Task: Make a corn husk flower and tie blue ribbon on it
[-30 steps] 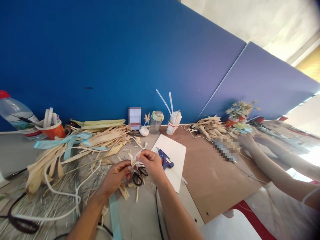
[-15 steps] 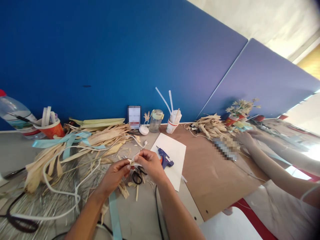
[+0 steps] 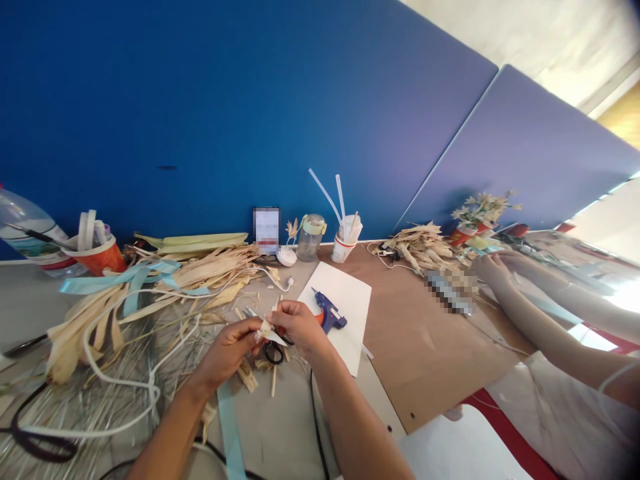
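Observation:
My left hand and my right hand meet over the table, fingertips pinched on a small pale piece of corn husk. A whitish pointed end of it sticks out below my right fingers. Just beneath the hands lie scissors with black handles, partly covered by the fingers. To the right of my right hand, a blue glue gun rests on a sheet of white paper.
Dried corn husks, a white cable and light-blue ribbon spread across the left side. A glass jar and a paper cup with glue sticks stand behind. At right, a co-worker's arms reach over the brown board.
The husk piece has turned between my fingers, so its pale pointed end now shows below them. The view has shifted slightly; both hands stay close together.

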A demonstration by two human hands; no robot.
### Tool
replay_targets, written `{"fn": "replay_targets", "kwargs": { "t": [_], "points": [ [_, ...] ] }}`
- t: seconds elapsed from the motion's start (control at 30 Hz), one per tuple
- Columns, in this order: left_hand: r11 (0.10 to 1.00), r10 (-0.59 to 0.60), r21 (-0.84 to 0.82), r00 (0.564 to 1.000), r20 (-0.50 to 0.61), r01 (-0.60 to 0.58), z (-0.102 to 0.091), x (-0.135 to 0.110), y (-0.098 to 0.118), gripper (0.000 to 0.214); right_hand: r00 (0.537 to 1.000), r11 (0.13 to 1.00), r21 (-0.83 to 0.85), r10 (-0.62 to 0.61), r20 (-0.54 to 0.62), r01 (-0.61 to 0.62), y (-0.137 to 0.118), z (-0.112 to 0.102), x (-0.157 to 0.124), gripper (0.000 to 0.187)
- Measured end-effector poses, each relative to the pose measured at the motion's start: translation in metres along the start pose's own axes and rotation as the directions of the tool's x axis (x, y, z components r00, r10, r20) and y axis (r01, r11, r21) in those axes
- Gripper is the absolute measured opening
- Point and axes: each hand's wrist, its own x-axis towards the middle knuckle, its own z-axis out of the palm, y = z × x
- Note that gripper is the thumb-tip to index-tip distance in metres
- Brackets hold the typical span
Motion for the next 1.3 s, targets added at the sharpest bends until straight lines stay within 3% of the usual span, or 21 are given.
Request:
{"fn": "replay_targets", "kwargs": {
  "t": [0.3,0.63,0.77,0.9,1.0,1.1,1.2,1.3],
  "points": [
    [0.993,-0.03,-0.116,0.999,-0.018,0.027,0.001,-0.001,-0.004,0.018,0.966,0.93,0.264,0.241,0.092,-0.257,0.011,0.001,0.007,0.018],
    [0.983,-0.073,-0.175,0.995,-0.066,0.061,0.0,0.0,-0.008,0.021,0.937,0.877,0.335,0.299,0.182,-0.345,0.023,0.005,0.012,0.019],
    [0.981,-0.052,-0.196,0.985,-0.167,0.019,0.003,0.001,-0.002,0.022,0.954,0.84,0.457,0.226,0.196,-0.293,0.021,0.005,0.013,0.025],
    [0.983,-0.02,-0.181,0.952,-0.306,-0.038,0.0,0.003,-0.002,0.024,0.992,0.861,0.494,0.094,0.08,-0.121,0.007,0.002,0.006,0.045],
    [0.988,0.002,-0.145,0.932,-0.361,-0.058,-0.002,0.005,-0.001,0.029,0.996,0.923,0.376,-0.086,-0.001,0.08,0.002,0.005,0.0,0.05],
    [0.993,0.043,-0.089,0.93,-0.364,-0.081,-0.001,0.007,0.001,0.029,0.968,0.955,0.16,-0.243,-0.059,0.249,0.006,0.013,-0.003,0.041],
    [0.994,0.051,-0.069,0.939,-0.342,-0.079,0.0,0.007,0.002,0.025,0.948,0.955,-0.024,-0.296,-0.12,0.296,0.012,0.02,-0.003,0.027],
    [0.99,0.03,-0.124,0.945,-0.325,-0.074,0.002,0.005,0.001,0.023,0.946,0.961,-0.049,-0.275,-0.171,0.271,0.015,0.021,0.0,0.023]
  ]
}}
